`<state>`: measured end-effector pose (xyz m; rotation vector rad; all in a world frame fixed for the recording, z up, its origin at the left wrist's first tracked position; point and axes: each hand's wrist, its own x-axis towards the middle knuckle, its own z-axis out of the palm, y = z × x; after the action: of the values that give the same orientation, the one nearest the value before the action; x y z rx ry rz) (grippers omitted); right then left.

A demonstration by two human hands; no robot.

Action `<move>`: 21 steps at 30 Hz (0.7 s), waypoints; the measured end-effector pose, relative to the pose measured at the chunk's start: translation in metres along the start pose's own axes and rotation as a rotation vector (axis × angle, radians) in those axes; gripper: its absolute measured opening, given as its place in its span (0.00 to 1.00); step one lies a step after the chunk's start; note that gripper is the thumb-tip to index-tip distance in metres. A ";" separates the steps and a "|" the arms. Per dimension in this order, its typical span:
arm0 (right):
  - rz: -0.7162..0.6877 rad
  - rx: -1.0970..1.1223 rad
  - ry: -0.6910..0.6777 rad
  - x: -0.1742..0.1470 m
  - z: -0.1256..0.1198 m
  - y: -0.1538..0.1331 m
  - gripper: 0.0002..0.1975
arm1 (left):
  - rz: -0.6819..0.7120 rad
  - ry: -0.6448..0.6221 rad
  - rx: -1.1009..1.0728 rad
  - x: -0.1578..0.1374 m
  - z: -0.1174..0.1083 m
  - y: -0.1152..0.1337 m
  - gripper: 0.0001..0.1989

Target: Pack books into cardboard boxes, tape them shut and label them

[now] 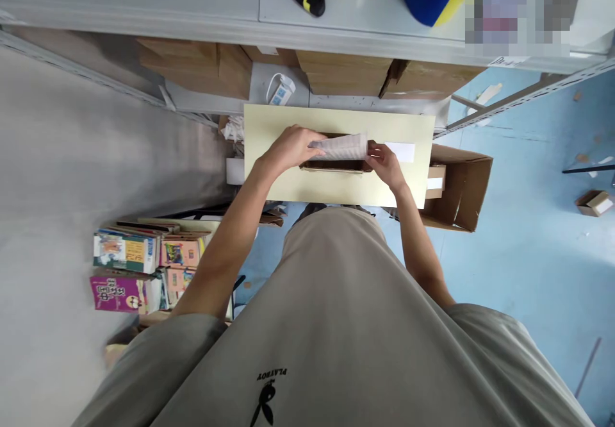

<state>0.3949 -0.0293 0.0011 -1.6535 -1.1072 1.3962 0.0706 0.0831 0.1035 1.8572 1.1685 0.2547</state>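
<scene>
One greyish paper [344,147] spans from left fingers [315,136] to right fingers [377,152].

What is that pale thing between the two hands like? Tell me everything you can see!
The pale thing is long and whitish-grey, with faint lines across it. It looks like folded paper or soft wrapping; I can't tell which. It lies sideways at the opening of a narrow brown box on a cream tabletop. The left hand grips one end; the right hand is at the other, maybe touching it.
</scene>
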 end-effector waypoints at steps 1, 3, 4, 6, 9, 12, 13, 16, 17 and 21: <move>0.008 -0.007 0.006 0.002 0.000 0.000 0.36 | -0.012 -0.006 -0.007 0.001 0.003 -0.005 0.14; 0.016 -0.029 0.002 0.004 0.000 -0.003 0.33 | -0.019 -0.018 0.009 0.002 0.009 -0.012 0.13; 0.012 -0.041 -0.008 0.005 0.001 -0.005 0.32 | -0.015 -0.030 0.031 0.004 0.013 -0.015 0.13; -0.010 -0.063 -0.035 0.004 0.003 -0.011 0.28 | -0.009 -0.075 0.093 0.007 0.020 -0.018 0.12; -0.024 -0.130 -0.060 0.002 0.007 -0.020 0.29 | -0.022 -0.159 0.187 0.014 0.033 -0.019 0.10; -0.004 -0.259 -0.079 0.002 0.012 -0.028 0.30 | -0.061 -0.210 0.243 0.021 0.045 -0.023 0.11; -0.001 -0.301 -0.091 0.002 0.013 -0.029 0.30 | -0.079 -0.218 0.256 0.023 0.049 -0.025 0.12; -0.029 -0.384 -0.115 0.003 0.015 -0.033 0.27 | -0.127 -0.210 0.275 0.028 0.060 -0.035 0.15; -0.044 -0.395 -0.112 0.003 0.016 -0.033 0.26 | -0.138 -0.202 0.273 0.030 0.064 -0.039 0.15; -0.071 -0.385 -0.084 0.000 0.016 -0.035 0.22 | -0.133 -0.229 0.292 0.037 0.081 -0.053 0.14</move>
<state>0.3728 -0.0163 0.0299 -1.8085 -1.5438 1.2731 0.1043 0.0740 0.0065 1.9858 1.2102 -0.2091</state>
